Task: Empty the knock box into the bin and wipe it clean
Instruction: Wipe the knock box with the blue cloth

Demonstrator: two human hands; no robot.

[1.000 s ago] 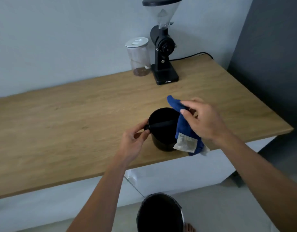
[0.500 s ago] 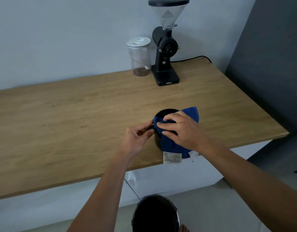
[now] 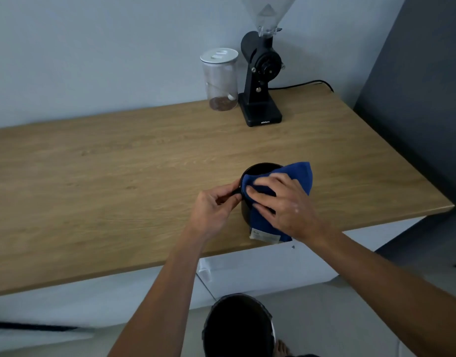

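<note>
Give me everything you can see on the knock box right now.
The knock box is a black, round, open-topped container, matte and probably plastic or metal. It stands upright on the wooden counter, close to the front edge. A blue cloth is draped over its rim and down its near side, hiding much of it and its bar. The left hand pinches a dark knob on its left side; the right hand presses the cloth onto its top. Its inside looks dark; any residue cannot be made out.

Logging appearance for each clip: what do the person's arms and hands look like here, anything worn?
Both forearms are bare, with no sleeves in view. The left hand and right hand wear no gloves; no watch, ring or bracelet shows.
</note>
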